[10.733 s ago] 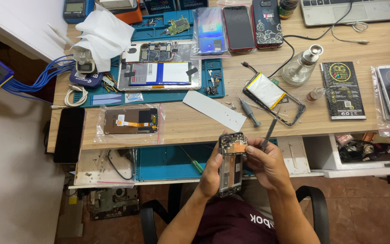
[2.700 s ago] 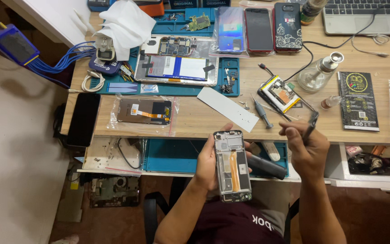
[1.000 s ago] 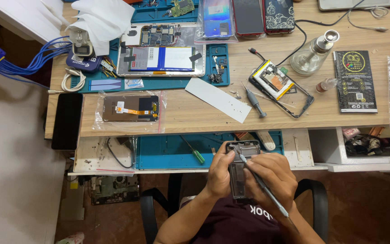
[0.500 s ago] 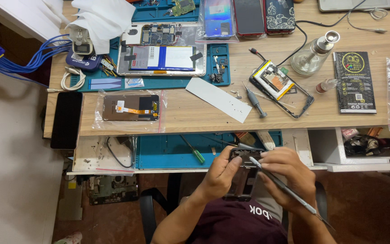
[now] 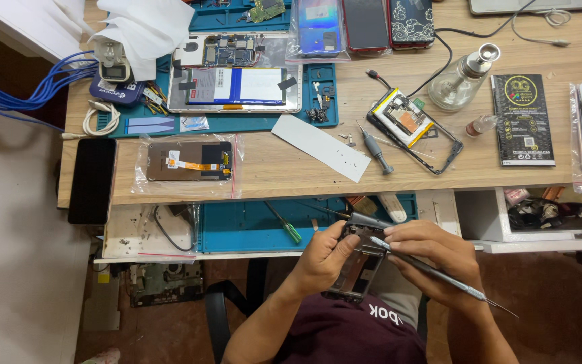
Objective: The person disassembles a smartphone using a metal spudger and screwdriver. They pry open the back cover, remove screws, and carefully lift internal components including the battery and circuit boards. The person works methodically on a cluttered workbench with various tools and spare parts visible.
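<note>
Phone repair over your lap, below the surface edge
Your left hand (image 5: 321,259) has its grip closed round the opened phone (image 5: 358,266); your right hand (image 5: 432,253) pinches a thin metal tool (image 5: 439,276), tip at the phone's upper end. Keep the phone steady and work the tip lightly

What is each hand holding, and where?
Left hand grips the opened dark phone along its side edge; right hand pinches the thin metal tool near its front end.

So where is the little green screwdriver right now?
In the head view, the green screwdriver lies on the blue mat of the lower shelf, just left of the left hand holding the opened phone.
</note>
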